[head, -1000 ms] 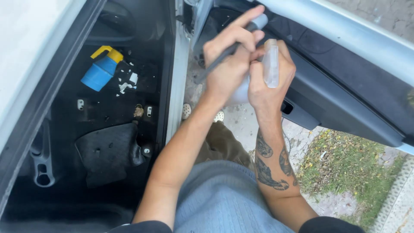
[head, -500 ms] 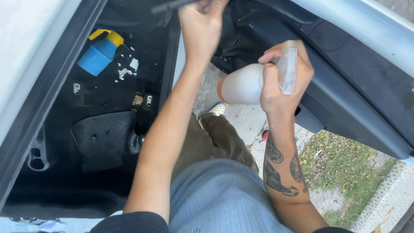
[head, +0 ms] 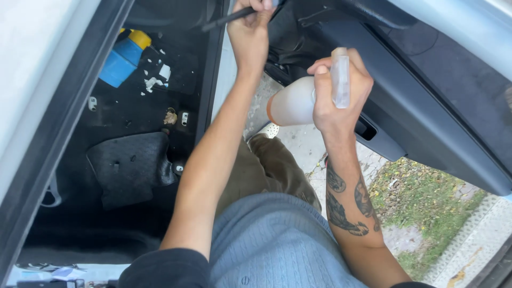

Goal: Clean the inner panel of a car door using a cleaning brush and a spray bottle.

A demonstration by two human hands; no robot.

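My left hand [head: 249, 33] reaches up to the top edge of the view and is closed on a thin dark tool [head: 226, 19] that points left; its far end is cut off. My right hand [head: 337, 92], on a tattooed forearm, grips a translucent white spray bottle [head: 290, 102] by the neck. The bottle lies sideways with its orange-tinted base pointing left. Both hands hover beside the dark inner panel of an open car door [head: 426, 106].
The car's black floor [head: 133, 122] lies at left, with a blue bottle with a yellow cap [head: 124, 57], white scraps [head: 154, 81] and a black floor mat [head: 130, 168]. Below the door are paving and grass [head: 426, 208]. My shoe [head: 266, 130] stands on the paving.
My left hand has lifted away from the right hand, up to the top edge, taking the dark tool along. The spray bottle now shows lying sideways in my right hand.
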